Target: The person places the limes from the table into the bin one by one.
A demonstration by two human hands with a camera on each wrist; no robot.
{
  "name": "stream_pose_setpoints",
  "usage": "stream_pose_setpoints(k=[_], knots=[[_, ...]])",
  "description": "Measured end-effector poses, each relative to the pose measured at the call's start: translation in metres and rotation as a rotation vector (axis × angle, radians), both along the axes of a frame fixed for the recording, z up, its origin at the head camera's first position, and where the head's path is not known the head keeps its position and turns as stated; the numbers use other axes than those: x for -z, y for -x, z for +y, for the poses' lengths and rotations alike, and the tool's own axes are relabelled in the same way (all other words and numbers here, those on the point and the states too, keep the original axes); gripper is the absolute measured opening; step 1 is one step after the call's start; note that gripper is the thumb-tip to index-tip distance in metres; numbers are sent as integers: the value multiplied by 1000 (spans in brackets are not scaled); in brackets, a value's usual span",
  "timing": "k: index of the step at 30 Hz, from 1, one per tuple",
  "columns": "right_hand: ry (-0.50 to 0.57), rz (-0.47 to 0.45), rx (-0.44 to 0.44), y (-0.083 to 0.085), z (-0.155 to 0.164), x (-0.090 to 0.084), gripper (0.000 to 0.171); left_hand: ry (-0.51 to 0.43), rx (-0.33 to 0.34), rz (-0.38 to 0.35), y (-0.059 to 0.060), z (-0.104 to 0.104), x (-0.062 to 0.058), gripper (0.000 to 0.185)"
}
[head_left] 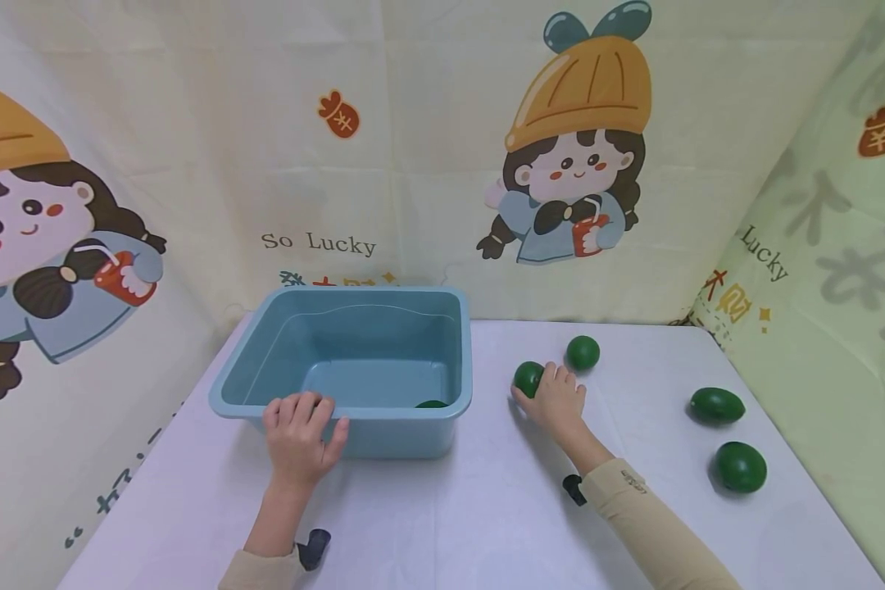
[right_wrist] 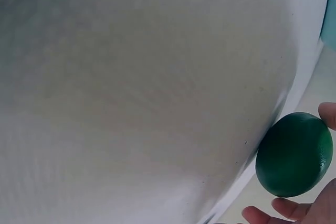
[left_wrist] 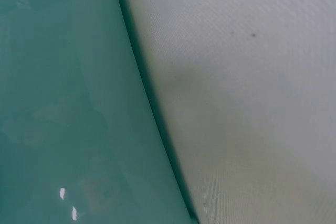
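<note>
Nearest, at the front edge of the white cloth-covered table [head_left: 487, 524], two beige sleeves, each with a small dark wrist-worn camera beneath. Just ahead, the left hand [head_left: 298, 438] draped over the front rim of the blue rectangular plastic tub [head_left: 354, 360], fingers curled onto the lip and thumb down the outer wall, seemingly to brace the tub against sliding; in the left wrist view only that teal wall [left_wrist: 63, 103] beside bare cloth. Beyond those fingertips, low in the tub's right front corner, the top of a dark green rounded thing [head_left: 431, 404], mostly hidden by the rim. To the right, the right hand [head_left: 556, 401] reaching forward, palm down, fingers wrapped round a glossy dark green egg-shaped fruit [head_left: 528, 378] at its left side; in the right wrist view the same fruit [right_wrist: 294, 154] framed by fingertips [right_wrist: 262, 216] below and at the right, resting on the cloth or barely off it, hard to tell which. Just past the knuckles, a second green round fruit [head_left: 583, 352], apart from the hand. Well right of the fingers, two more green oval fruits, one farther [head_left: 717, 406] and one nearer [head_left: 740, 466], loose on the cloth. Farthest back, a pale cartoon-printed curtain [head_left: 413, 164].
</note>
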State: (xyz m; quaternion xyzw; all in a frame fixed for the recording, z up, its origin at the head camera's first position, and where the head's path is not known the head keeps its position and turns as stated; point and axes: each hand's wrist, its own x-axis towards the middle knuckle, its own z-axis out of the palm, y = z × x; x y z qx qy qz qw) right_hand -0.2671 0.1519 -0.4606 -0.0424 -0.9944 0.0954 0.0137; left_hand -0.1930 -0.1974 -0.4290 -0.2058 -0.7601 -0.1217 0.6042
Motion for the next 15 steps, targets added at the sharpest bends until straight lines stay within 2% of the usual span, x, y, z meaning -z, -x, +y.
stream_pose_setpoints(k=[15], knots=[[18, -41, 0, 0, 1, 0, 86, 1, 1, 9, 2, -1, 0, 46]])
